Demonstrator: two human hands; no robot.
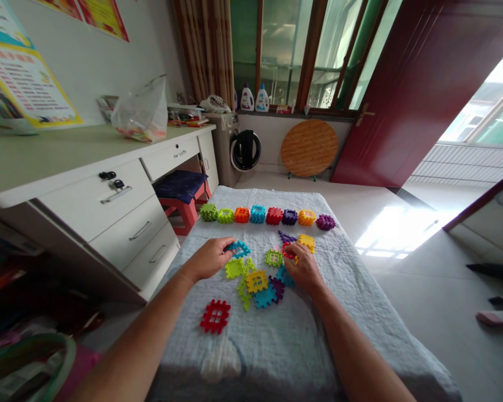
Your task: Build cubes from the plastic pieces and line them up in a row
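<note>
My left hand [209, 259] pinches the left edge of a blue notched building tile [241, 249] between thumb and fingers. At the right, my right hand [305, 269] has its fingers closed on a red notched tile [288, 251], which they partly cover. Between the hands lies a light green window tile [274, 257]. Nearer to me is a loose group with a green tile [234, 268], a yellow window tile [257, 281], a blue tile [265, 297] and a purple tile [277, 288]. A dark red window tile [215, 316] lies apart at the front left.
Several assembled cubes, among them a red cube [274, 215], form a row along the far part of the cloth-covered table [343, 312]. A yellow tile [306, 242] lies beyond my right hand. A white desk [121, 195] and a stool [181, 190] stand to the left.
</note>
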